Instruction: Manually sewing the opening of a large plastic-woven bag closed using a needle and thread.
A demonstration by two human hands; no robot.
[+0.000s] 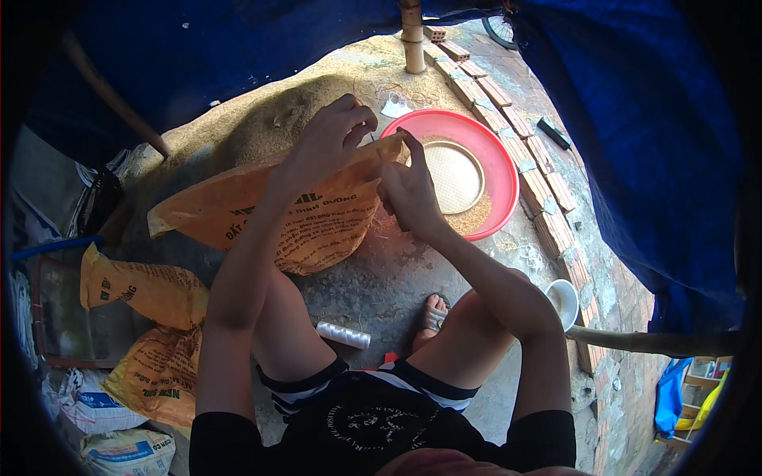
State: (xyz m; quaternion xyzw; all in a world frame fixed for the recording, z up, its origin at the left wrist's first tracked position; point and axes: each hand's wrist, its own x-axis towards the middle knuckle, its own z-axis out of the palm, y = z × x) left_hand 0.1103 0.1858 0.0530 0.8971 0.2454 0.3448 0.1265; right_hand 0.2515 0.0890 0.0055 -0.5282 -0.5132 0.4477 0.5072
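Observation:
An orange printed sack [317, 226] stands filled in front of me, its top edge stretched toward the right. At that edge's right corner, my right hand [409, 190] grips the sack between thumb and fingers. My left hand [337, 131] is raised just above the same edge, its fingers closed in a pinch. A thin dark sliver, perhaps a needle, shows below those fingertips; it is too small to make out. Between my legs lies a spool of white thread [343, 335] on the ground.
Beyond my right hand sits a red basin [508, 190] with a round sieve [451, 176] on husks. Two more orange sacks [143, 289] [163, 373] lie at left. A brick row [528, 159], bamboo post [412, 40], white bucket [562, 303] and blue tarps [643, 119] surround me.

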